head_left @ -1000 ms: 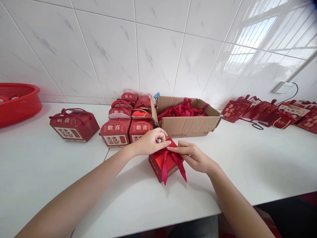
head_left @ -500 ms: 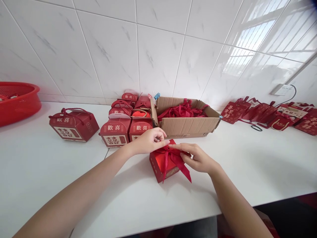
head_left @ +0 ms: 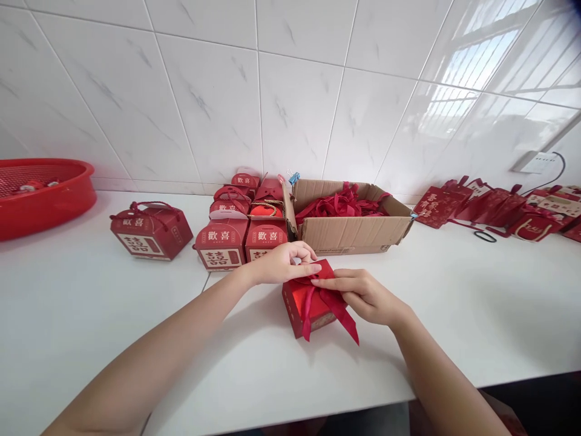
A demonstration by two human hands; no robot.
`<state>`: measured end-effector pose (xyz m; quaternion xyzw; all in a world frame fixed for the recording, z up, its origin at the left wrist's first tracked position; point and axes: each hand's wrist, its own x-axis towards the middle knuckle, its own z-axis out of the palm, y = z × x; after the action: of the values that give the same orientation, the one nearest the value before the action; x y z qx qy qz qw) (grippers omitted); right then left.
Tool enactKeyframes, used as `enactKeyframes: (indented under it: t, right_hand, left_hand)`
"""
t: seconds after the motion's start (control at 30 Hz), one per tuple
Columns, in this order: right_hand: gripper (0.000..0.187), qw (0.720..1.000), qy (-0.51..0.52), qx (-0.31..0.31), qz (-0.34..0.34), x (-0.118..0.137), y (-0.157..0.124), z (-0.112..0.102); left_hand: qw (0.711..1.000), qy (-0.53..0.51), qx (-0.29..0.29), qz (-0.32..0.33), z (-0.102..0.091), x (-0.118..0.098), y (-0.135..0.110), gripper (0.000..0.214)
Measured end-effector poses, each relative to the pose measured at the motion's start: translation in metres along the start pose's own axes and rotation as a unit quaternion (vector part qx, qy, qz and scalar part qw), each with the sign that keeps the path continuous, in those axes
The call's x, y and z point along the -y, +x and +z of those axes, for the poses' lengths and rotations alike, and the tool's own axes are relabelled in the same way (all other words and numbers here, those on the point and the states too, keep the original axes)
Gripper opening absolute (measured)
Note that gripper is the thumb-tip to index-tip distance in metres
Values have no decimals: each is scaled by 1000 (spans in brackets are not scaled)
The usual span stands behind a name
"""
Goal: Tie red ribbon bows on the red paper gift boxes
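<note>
A small red gift box (head_left: 293,309) stands on the white tabletop in front of me. A red satin ribbon (head_left: 345,321) is tied in a bow on its top, and two tails hang over the near side. My left hand (head_left: 290,263) is at the box's upper left, fingers curled and thumb on the ribbon near the knot. From the right, my right hand (head_left: 365,295) grips the bow's right side, its index finger stretched across to the knot. The fingers partly hide the bow's loops and the top of the box.
Behind stands an open cardboard box (head_left: 354,235) with a heap of red ribbons (head_left: 338,204). Several red gift boxes (head_left: 222,242) cluster left of it. Another handled gift box (head_left: 152,233) and a red plastic basket (head_left: 49,209) are farther left. Red paper bags (head_left: 438,206) and a black loop (head_left: 485,236) lie right.
The view has turned slightly left, so everything sits farther right in the picture. My right index finger lies closer to the knot, and my left thumb has stayed by it.
</note>
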<state>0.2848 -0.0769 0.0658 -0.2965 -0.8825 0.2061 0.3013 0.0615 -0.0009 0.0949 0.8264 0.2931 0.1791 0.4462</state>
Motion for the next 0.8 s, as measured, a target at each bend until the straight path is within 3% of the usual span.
enactKeyframes:
  t: [0.53, 0.67, 0.8]
  right_hand:
    - [55, 995, -58, 81, 10, 11, -1, -7]
    - [56, 998, -43, 40, 16, 9, 0, -6]
    - [56, 996, 17, -28, 87, 7, 0, -6]
  left_hand:
    - [998, 63, -12, 12, -2, 2, 1, 46]
    - [999, 42, -32, 10, -1, 0, 1, 45]
    - [1000, -7, -20, 13, 1, -2, 1, 44]
